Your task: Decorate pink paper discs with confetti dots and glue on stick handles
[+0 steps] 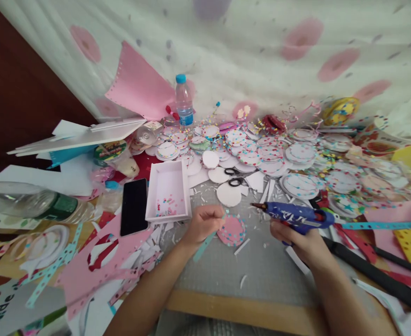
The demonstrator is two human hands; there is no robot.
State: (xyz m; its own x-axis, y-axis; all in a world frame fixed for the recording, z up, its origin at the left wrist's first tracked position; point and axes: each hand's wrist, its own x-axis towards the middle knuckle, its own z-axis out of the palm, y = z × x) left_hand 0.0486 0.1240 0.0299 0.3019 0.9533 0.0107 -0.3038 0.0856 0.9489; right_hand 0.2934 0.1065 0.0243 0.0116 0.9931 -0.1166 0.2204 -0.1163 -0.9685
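My right hand is closed round the handle of a blue glue gun, its nozzle pointing left above the grey cutting mat. My left hand is closed in a pinch on a teal paper strip, whose tail hangs below the fingers. Just right of that hand a pink disc with blue dots round its edge lies on the mat; the fingers overlap its left rim, and I cannot tell whether they touch it. Beyond it are a plain white disc and black-handled scissors.
A white open box with pink confetti and a black phone lie to the left. Several decorated discs are piled at the back, near a water bottle. Paper scraps cover the left side. A long black-handled tool lies right.
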